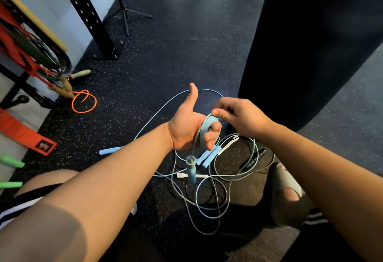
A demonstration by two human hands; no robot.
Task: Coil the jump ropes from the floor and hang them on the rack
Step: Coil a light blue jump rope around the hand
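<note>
Our two bare arms [103, 179] reach out over our knees [288, 195]. The left grip [186, 129] is palm up with its thumb sticking up. Its fingers curl round the blue rope [204, 129]. This thin, smooth rope goes round that grip in a few loops. The right grip [238, 116] pinches the top of the loops with thumb and finger. One blue handle [191, 170], long and round like a stick, hangs down from the loops, just under the left grip.

Below the grips, more thin ropes lie in a messy pile [207, 210] on the floor [165, 65]. We cannot tell how many ropes are in it. The floor is black and bumpy with tiny pale specks. We count four blue handles in all, two white handles [191, 175] and one black handle [257, 158].

Farther left we see two green handles [11, 162] and a flat red strap [24, 135]. An orange rope [84, 102] lies curled in a ring. Just beside it are three wooden handles [66, 84], at the foot of the rack [24, 33], where red and green bands hang.

Far off stand a black post [87, 13] with round holes and a thin stand [124, 13]. A big dark bag [310, 44] hangs on the right.
</note>
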